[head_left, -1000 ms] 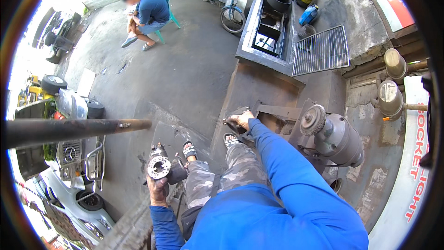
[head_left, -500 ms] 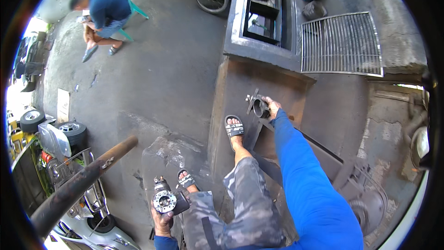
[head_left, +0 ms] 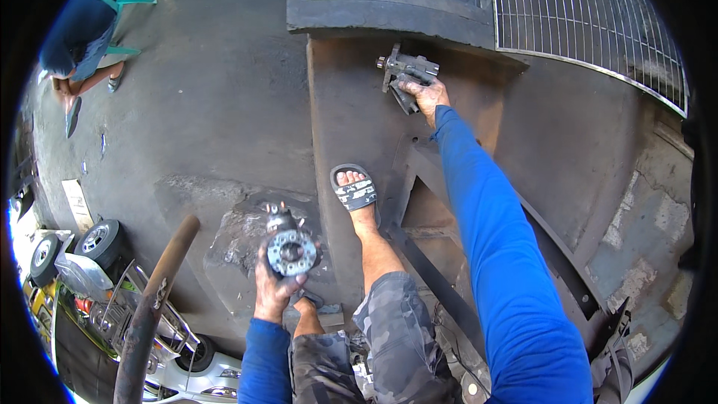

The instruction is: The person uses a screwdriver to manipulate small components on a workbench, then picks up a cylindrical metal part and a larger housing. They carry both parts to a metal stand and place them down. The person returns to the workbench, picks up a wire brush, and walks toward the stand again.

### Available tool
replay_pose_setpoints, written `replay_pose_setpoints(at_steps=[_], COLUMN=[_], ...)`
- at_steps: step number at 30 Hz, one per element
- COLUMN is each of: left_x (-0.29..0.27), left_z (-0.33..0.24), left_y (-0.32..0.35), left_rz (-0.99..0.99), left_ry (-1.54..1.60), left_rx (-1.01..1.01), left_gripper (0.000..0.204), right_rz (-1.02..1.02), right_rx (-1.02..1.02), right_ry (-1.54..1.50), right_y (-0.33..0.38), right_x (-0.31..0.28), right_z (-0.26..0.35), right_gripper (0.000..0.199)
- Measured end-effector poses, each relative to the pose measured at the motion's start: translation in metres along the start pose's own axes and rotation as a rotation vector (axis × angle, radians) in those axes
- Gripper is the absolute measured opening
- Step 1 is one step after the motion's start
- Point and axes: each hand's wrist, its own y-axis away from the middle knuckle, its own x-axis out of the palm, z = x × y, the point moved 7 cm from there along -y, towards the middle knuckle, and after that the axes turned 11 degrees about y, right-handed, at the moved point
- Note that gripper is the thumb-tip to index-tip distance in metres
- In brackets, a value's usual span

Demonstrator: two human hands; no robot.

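The left hand [head_left: 275, 289] has its grip closed around a round metal hub [head_left: 291, 250], held low and close to the body, above the concrete floor [head_left: 202, 105]. The right hand [head_left: 426, 94] is extended forward with its grip closed on a grey metal part [head_left: 404, 69], which rests against the dark metal surface [head_left: 351, 105] just below a grey box frame [head_left: 389, 11]. A sandalled foot [head_left: 354, 191] stands on the same surface. A wire grate [head_left: 583, 15] lies to the right.
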Motion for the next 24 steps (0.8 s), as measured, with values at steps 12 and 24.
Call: replay_pose_setpoints(at_steps=[12,24], left_x=[0.07,0.184], left_z=[0.025,0.048], left_y=[-0.19,-0.31], left_rz=[0.064,0.226], left_ry=[0.009,-0.332], left_rx=[0.072,0.17], left_gripper=[0.087,0.092], right_rz=[-0.564,-0.388], right_rx=[0.502,0.452], right_ry=[0.134,0.177], right_y=[0.062,0.058], right_x=[-0.006,0.023], right_z=[-0.176,-0.194], right_gripper=[0.083,0.078])
